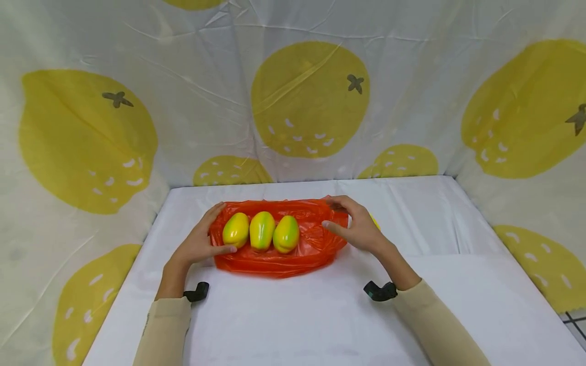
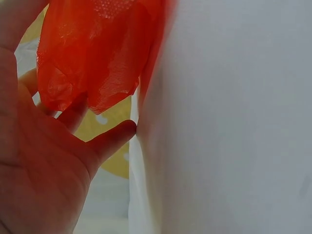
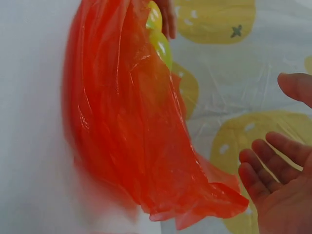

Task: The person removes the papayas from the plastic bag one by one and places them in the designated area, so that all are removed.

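A red plastic bag [image 1: 316, 236] lies on the white-covered table, its mouth spread wide. Three shiny yellow-green mango-like fruits, the left fruit [image 1: 236, 230], the middle fruit [image 1: 262, 231] and the right fruit [image 1: 286, 234], sit in a row on it. At the bag's left end is my left hand [image 1: 198, 243], thumb stretched along the near side by the left fruit; some fingertips are hidden behind the red film [image 2: 97, 53]. My right hand [image 1: 361, 226] hovers at the right end with thumb and fingers apart. In the right wrist view, that hand [image 3: 285, 187] has loosely bent fingers with nothing between them.
A bit of something yellow [image 1: 375, 222] shows behind my right hand, mostly hidden. White cloth [image 1: 293, 315] covers the table. A lemon-printed curtain [image 1: 311, 101] hangs along the back and both sides. Black straps [image 1: 381, 291] sit at the wrists.
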The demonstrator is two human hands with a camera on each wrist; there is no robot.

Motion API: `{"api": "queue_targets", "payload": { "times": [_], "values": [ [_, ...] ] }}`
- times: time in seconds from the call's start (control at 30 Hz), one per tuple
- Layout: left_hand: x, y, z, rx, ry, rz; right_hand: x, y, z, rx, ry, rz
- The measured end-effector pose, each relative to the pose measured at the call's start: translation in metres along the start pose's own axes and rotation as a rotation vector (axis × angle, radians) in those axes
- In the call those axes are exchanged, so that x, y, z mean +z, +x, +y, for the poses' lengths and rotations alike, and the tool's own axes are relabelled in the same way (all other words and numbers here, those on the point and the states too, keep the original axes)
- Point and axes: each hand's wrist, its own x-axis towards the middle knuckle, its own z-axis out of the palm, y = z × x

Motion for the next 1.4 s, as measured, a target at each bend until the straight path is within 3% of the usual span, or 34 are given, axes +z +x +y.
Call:
{"api": "queue_targets", "payload": {
  "times": [0.27, 0.67, 1.0, 1.23, 1.4],
  "values": [
    [0.004, 0.002, -0.002, 0.013, 0.024, 0.001, 0.024, 0.009, -0.006, 0.088, -0.025, -0.088],
    [0.005, 0.002, -0.001, 0.012, 0.022, 0.008, 0.06, 0.021, -0.006, 0.233, -0.207, -0.168],
    [0.004, 0.002, -0.003, 0.053, 0.039, 0.024, 0.083, 0.024, -0.003, 0.315, -0.166, -0.204],
    [0.003, 0.002, -0.006, -0.028, 0.068, 0.041, 0.097, 0.027, -0.001, 0.321, -0.162, -0.205],
    [0.004, 0.002, -0.008, -0.073, 0.055, 0.007, 0.104, 0.027, 0.003, 0.317, -0.182, -0.207]
  ]
}}
